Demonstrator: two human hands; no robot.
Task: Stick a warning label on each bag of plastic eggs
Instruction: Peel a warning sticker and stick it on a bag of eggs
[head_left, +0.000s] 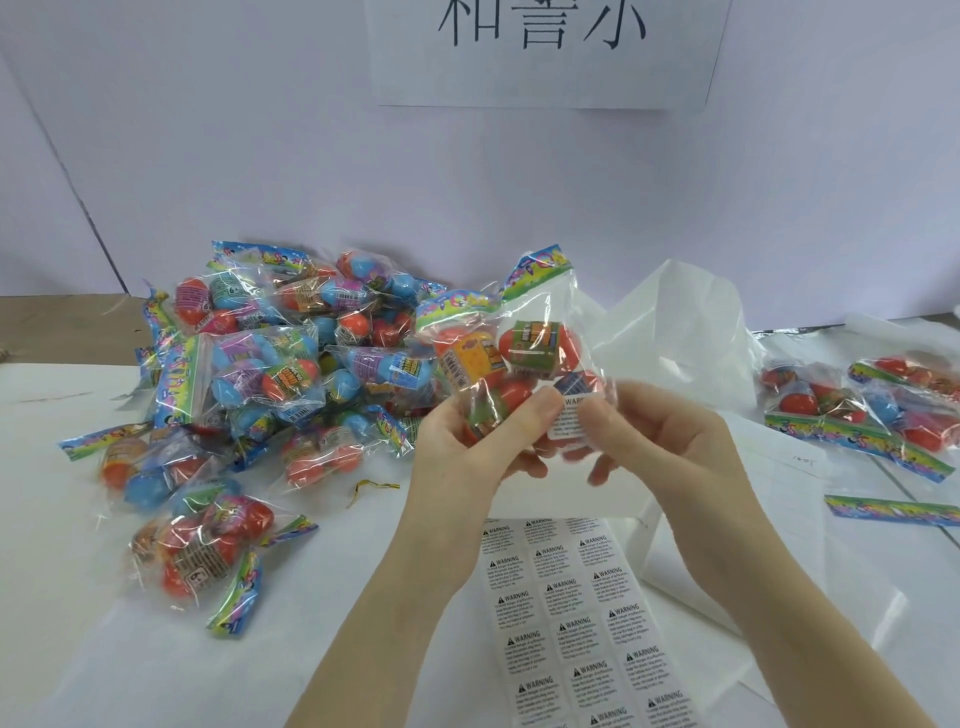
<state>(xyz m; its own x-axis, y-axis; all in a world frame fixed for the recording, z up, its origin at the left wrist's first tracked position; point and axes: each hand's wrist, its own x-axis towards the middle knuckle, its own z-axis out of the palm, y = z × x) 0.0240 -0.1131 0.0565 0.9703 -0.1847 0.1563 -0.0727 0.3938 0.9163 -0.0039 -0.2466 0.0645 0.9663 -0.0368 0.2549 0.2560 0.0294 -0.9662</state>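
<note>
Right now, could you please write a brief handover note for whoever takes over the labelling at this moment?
Left hand grips the held bag of eggs from below.
Right hand presses a warning label onto the bag's lower front.
Label sheet lies on the table, near edge.
Big pile sits at left; a smaller group of bags at right.
Left to do: smooth this label, set the bag aside, continue with the pile.

Ahead of you, a white paper sign (545, 52) with large black characters hangs on the pale wall (208, 156). A crumpled white plastic bag (675, 322) lies on the white-covered tabletop (78, 597). A small yellow twist tie (374, 487) rests near the centre.
</note>
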